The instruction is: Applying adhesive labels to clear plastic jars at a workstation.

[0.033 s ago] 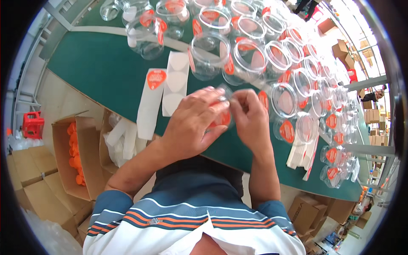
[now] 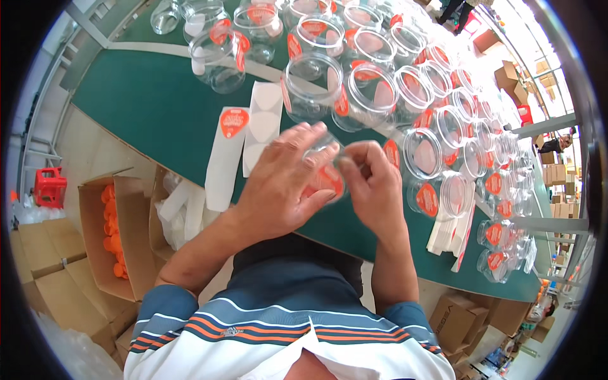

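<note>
A clear plastic jar with an orange-red label (image 2: 332, 180) lies in my left hand (image 2: 275, 180), whose fingers stretch over its top while the thumb presses along its near side. Part of the jar is hidden by that hand and smeared by motion. My right hand (image 2: 375, 187) is closed, thumb against curled fingers, right beside the jar's right side. Whatever may be in that pinch is hidden. To the left of my hands lies a white backing strip (image 2: 220, 174) with one red label (image 2: 234, 121) near its far end, and next to it a strip with pale blank shapes (image 2: 263, 107).
Many clear labelled jars (image 2: 313, 79) crowd the far and right parts of the green table (image 2: 152, 95). Folded strips (image 2: 448, 234) lie at the right near edge. Below left, a carton (image 2: 136, 234) holds orange lids (image 2: 113, 231); a red stool (image 2: 49, 187) stands farther left.
The jar has shifted slightly in my left hand, and more of its label's right side shows. My left fingers have moved a little; my right hand stays almost in place.
</note>
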Demonstrator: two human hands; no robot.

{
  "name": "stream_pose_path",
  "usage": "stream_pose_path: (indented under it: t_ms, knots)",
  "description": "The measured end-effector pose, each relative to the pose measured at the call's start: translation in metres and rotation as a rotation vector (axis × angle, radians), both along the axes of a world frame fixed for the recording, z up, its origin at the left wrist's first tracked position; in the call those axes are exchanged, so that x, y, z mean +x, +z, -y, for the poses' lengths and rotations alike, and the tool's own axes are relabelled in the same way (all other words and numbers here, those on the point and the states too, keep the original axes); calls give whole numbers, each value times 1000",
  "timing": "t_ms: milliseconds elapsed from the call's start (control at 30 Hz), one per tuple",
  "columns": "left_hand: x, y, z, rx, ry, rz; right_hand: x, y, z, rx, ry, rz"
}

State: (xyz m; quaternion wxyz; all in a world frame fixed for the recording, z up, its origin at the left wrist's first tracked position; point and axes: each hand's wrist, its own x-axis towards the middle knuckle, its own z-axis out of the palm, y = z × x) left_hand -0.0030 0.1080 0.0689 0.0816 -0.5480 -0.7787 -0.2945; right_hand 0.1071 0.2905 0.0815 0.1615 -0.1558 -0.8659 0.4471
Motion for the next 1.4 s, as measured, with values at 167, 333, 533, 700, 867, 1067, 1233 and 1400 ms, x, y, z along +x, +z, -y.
stream_pose_path:
  t_ms: [167, 333, 533, 700, 867, 1067, 1233, 1400]
  knots:
    - [-22, 59, 35, -37, -141, 301, 0, 47, 19, 85, 209, -252]
    - [-70, 114, 53, 97, 30, 287, -18, 29, 25, 101, 138, -661]
    - [-241, 179, -17, 219, 464, -154, -30, -75, 30, -27, 114, -626]
    - [-438, 141, -95, 5, 638, -456, -39, -90, 31, 66, 202, -569]
    - [-531, 63, -127, -274, 799, -271, -46, -96, 22, 74, 221, -418]
    - [-579, 32, -95, -448, 616, 127, -57, -94, 21, 27, 243, -333]
    - [-542, 57, -125, -449, 607, -411, -58, -98, 17, 29, 227, -271]
    - [-505, 77, -193, -795, 441, -432, -60, -95, 20, 30, 244, -275]
